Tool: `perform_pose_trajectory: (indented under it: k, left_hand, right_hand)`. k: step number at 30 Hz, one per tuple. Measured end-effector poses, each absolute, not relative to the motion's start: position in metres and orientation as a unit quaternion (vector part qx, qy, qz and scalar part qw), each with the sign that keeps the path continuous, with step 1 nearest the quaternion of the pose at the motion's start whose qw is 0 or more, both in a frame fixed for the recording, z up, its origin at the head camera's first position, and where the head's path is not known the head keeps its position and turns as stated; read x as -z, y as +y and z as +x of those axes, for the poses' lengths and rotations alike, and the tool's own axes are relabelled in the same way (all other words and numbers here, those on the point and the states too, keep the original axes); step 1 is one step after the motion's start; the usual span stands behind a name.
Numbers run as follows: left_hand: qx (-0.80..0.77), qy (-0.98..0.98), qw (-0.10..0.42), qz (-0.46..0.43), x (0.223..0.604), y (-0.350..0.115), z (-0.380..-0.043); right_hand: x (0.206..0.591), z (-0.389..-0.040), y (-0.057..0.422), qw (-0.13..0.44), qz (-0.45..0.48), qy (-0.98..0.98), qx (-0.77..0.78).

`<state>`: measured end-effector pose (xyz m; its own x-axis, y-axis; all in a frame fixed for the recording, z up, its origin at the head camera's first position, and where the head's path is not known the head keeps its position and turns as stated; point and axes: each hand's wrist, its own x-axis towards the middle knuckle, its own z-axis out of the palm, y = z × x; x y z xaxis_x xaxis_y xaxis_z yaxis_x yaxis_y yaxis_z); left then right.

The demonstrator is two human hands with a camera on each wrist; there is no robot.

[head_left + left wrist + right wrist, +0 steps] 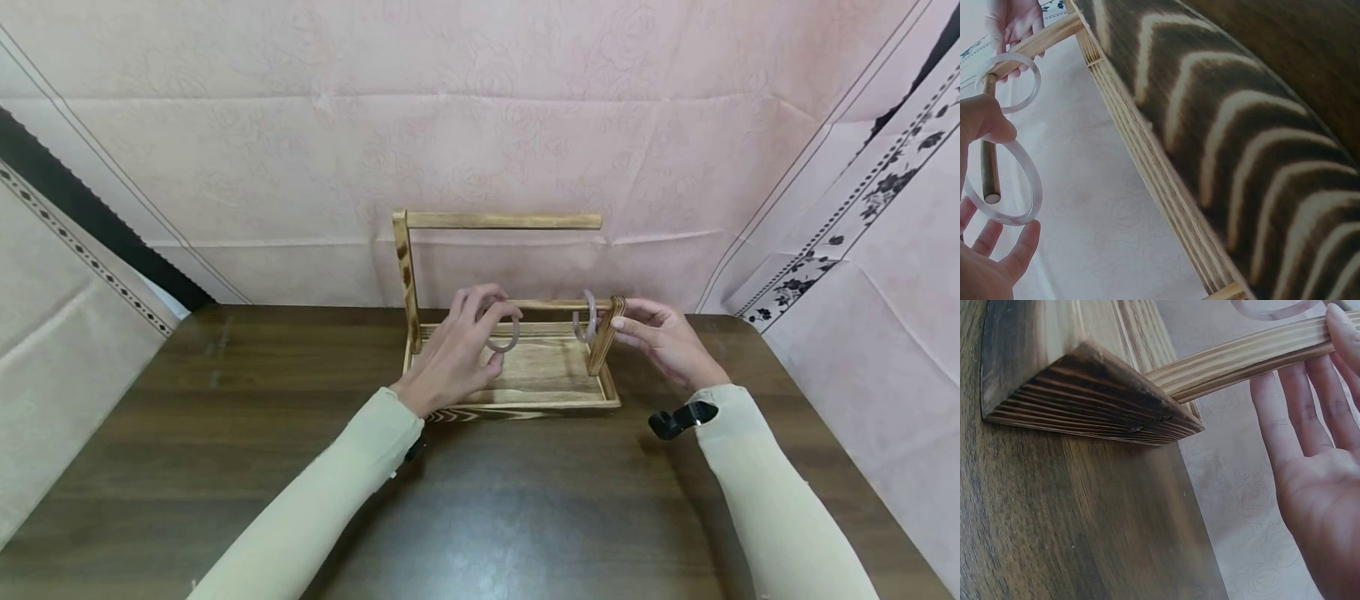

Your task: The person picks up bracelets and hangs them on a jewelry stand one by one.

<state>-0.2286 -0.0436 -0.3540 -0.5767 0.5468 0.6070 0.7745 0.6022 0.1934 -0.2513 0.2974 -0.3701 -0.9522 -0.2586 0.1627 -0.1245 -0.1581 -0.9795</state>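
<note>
A wooden display stand (525,407) has a tray base, a tall post with an upper bar, and a shorter post (602,347) carrying a lower rod (546,305). My left hand (456,354) pinches a pale translucent bangle (1034,172) between thumb and fingers. In the left wrist view this bangle surrounds the rod's free end. A second, pale lilac bangle (592,315) hangs on the same rod, close to the shorter post. My right hand (660,337) holds the top of that post, thumb on one side and fingers on the other, as the right wrist view shows.
The stand sits near the back edge of a dark brown wooden table (480,500). Its upper bar (502,221) spans above and behind the lower rod. Pale pink patterned cloth (480,150) hangs behind the table and along both sides.
</note>
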Motion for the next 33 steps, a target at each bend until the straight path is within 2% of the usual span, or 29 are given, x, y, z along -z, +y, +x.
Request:
perform_pose_trajectory:
  k: [10,33]
  left_hand:
    - [0.231,-0.855,0.253,-0.389,0.352,-0.04,-0.229]
    - [0.268,-0.861,0.204,-0.382,0.348,-0.028,-0.229]
  right_hand:
    - [0.372,-0.251,0.296,0.041,-0.151,0.642,0.751]
    - [0.37,-0.25,0.294,0.037,-0.145,0.651,0.745]
